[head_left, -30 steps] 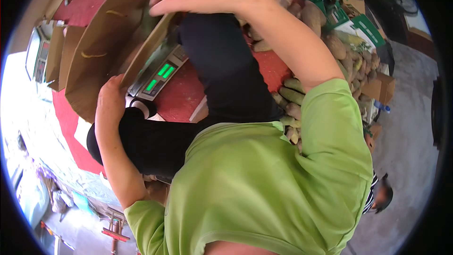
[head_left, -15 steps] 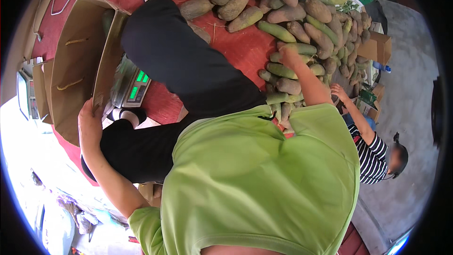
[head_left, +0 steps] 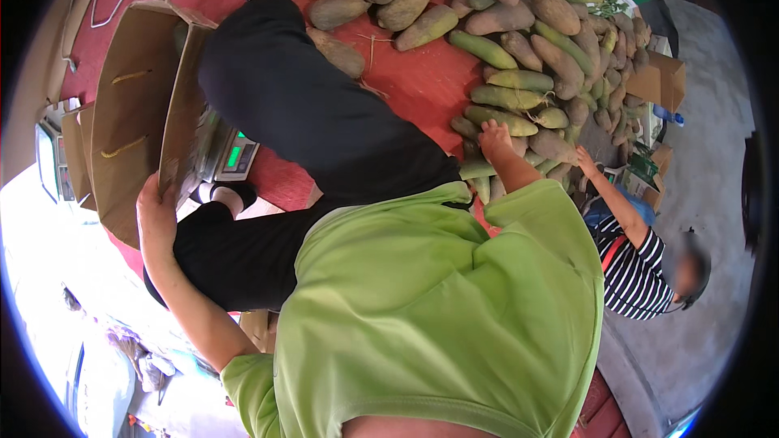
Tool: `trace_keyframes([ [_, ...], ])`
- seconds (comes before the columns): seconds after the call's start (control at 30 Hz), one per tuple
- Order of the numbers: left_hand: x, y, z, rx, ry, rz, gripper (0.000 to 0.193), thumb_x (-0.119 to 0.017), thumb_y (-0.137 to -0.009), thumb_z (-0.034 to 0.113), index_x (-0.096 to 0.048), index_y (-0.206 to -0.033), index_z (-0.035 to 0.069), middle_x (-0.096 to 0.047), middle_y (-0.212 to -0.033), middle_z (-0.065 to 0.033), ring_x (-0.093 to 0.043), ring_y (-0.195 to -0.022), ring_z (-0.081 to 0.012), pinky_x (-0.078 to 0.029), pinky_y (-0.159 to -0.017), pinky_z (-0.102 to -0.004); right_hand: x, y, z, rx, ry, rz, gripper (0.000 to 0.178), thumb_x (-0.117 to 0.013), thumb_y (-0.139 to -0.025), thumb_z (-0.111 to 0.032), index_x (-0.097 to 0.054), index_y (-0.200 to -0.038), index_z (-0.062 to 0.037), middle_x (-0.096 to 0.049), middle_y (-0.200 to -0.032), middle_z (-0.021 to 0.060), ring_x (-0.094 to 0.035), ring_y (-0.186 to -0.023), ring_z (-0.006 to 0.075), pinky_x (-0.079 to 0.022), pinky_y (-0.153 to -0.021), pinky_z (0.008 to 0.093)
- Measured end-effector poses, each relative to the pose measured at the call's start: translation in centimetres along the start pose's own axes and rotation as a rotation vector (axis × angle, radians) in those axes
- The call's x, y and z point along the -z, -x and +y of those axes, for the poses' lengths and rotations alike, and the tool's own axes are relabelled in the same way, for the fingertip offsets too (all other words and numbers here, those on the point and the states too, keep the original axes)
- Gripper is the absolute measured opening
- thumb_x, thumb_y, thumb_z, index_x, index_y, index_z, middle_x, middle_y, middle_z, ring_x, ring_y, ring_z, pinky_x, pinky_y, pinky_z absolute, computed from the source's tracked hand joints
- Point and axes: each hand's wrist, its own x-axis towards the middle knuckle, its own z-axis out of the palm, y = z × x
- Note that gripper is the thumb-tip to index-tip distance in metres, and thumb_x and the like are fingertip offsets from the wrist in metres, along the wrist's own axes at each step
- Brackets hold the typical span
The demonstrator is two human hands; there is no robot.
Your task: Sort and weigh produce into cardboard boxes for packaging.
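My left hand [head_left: 156,209] pinches the near rim of a large brown paper bag [head_left: 134,118] with rope handles, tilted with its mouth towards me. Part of a green, rounded thing shows dimly inside the bag's far end. On the right, my right hand [head_left: 495,142] reaches down into a pile of long radishes, some green and some brown with soil. Its fingers curl over a brownish radish [head_left: 519,145] at the near side of the pile. Just beyond that hand lies a green radish [head_left: 501,121].
A digital scale [head_left: 235,156] with green displays stands beside the bag, partly hidden. My black-trousered leg [head_left: 316,97] stretches across the red surface [head_left: 414,73]. At the right, a person in a striped shirt [head_left: 629,276] reaches to the pile's edge. Cardboard boxes [head_left: 656,81] stand behind it.
My right hand has moved nearer to me over the pile, from the green radishes onto the brownish one. My left hand keeps its hold on the bag. The other person's arm has shifted slightly.
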Motion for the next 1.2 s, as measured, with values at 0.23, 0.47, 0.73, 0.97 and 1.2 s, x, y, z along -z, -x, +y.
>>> trace_keyframes([
  [0.23,0.6,0.9,0.1,-0.019,-0.077,0.054,0.029,-0.056,-0.08,0.003,-0.059,-0.109,0.0,-0.063,-0.1,-0.0209,-0.058,-0.096,-0.0382,-0.045,-0.083,-0.0402,1.2,-0.2,-0.1,0.0,-0.055,0.045,0.034,-0.065,-0.079,-0.019,-0.056,-0.112,-0.0123,-0.054,-0.117,0.0061,-0.047,-0.115,0.0228,-0.041,-0.09,0.0391],
  [0.47,0.7,1.3,0.5,0.006,-0.088,0.071,0.029,-0.058,-0.079,0.003,-0.06,-0.108,0.002,-0.062,-0.099,-0.0201,-0.056,-0.097,-0.0389,-0.044,-0.083,-0.0438,4.5,-0.1,2.7,-0.165,-0.423,0.182,0.056,-0.076,-0.064,-0.014,-0.053,-0.115,-0.0098,-0.056,-0.116,0.0128,-0.051,-0.112,0.0312,-0.045,-0.093,0.04],
  [0.73,0.3,1.6,-0.2,-0.06,-0.118,0.118,0.029,-0.059,-0.078,0.002,-0.061,-0.106,0.0,-0.061,-0.101,-0.0194,-0.056,-0.099,-0.0385,-0.044,-0.085,-0.0435,16.4,0.3,3.0,0.039,-1.141,0.851,0.072,-0.081,-0.054,-0.003,-0.052,-0.12,-0.0077,-0.055,-0.113,0.0178,-0.052,-0.109,0.0359,-0.044,-0.091,0.0405],
  [0.97,0.3,1.4,-0.1,-0.029,-0.126,0.118,0.03,-0.058,-0.08,0.004,-0.061,-0.11,0.001,-0.061,-0.105,-0.0182,-0.056,-0.103,-0.036,-0.044,-0.088,-0.042,39.5,10.1,1.9,0.589,-1.421,1.347,0.065,-0.078,-0.063,-0.008,-0.051,-0.122,-0.0048,-0.053,-0.119,0.0113,-0.05,-0.115,0.0229,-0.04,-0.097,0.035],
  [1.2,0.2,1.4,-0.4,-0.046,-0.132,0.124,0.03,-0.056,-0.08,0.003,-0.061,-0.11,0.001,-0.062,-0.106,-0.0183,-0.056,-0.103,-0.0355,-0.044,-0.089,-0.0418,51.5,15.8,-7.3,0.947,-1.152,1.399,0.062,-0.078,-0.066,-0.018,-0.049,-0.12,-0.005,-0.058,-0.106,0.0138,-0.053,-0.108,0.0264,-0.044,-0.091,0.0356],
])
